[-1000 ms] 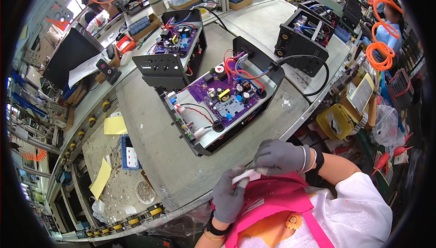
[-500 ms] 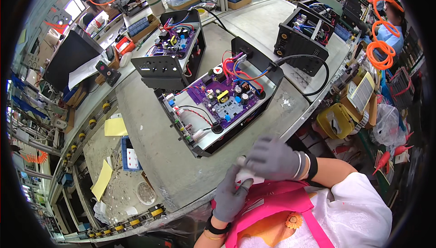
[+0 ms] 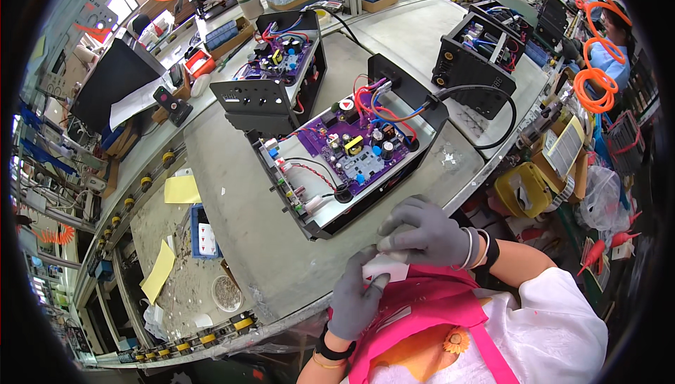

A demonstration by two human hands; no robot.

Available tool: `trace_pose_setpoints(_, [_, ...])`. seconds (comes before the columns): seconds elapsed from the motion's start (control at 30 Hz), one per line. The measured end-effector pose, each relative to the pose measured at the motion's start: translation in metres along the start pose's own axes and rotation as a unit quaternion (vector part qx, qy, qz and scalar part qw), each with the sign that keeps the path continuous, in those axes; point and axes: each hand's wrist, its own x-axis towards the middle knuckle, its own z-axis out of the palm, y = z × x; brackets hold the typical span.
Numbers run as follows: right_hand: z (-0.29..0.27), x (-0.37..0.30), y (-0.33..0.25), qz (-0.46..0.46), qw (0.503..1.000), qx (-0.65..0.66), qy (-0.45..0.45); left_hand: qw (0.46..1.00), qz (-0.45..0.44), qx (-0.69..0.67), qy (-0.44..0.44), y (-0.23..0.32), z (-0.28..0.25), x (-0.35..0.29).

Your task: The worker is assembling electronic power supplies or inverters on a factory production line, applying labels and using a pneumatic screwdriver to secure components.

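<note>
Close to my apron, my left hand (image 3: 354,300) in a grey glove pinches a small white label sheet (image 3: 388,269) with a red mark. Just above the sheet's top edge is my right hand (image 3: 425,235), also gloved. Its fingers are bent and its thumb and forefinger come together; whatever is between them is too small to make out. Beyond my hands stands an open black device housing (image 3: 337,226), its purple circuit board (image 3: 337,146) bare on top. A round white sticker (image 3: 346,105) with a red triangle sits on a part of that board.
Two similar open housings stand further off, one behind left (image 3: 256,106) and one behind right (image 3: 471,75). A black cable (image 3: 513,113) loops over the right side. At left, a blue tray (image 3: 197,233) holds label sheets near yellow papers (image 3: 160,271). A yellow bin (image 3: 524,189) hangs at right.
My right hand was blurred over the sheet and has lifted slightly away, so more of the white sheet shows. The whole view has shifted a little; the housings stand where they were.
</note>
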Motion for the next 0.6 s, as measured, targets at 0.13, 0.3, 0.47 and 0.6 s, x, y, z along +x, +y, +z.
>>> trace_pose_setpoints(0.13, [0.007, 0.001, -0.013, 0.033, 0.988, 0.117, 0.098, 0.985, 0.040, -0.149, 0.079, -0.003, 0.005, 0.006])
trace_pose_setpoints(0.3, [0.021, 0.002, -0.017, 0.053, 0.991, 0.110, 0.048, 0.987, 0.018, -0.150, 0.060, -0.006, 0.001, 0.003])
trace_pose_setpoints(0.47, [0.027, -0.001, -0.016, 0.064, 0.993, 0.088, 0.043, 0.968, -0.005, -0.197, 0.156, -0.009, 0.010, -0.002])
trace_pose_setpoints(0.6, [0.032, -0.002, -0.016, 0.037, 0.997, 0.059, 0.034, 0.978, 0.032, -0.133, 0.155, -0.013, 0.010, -0.004])
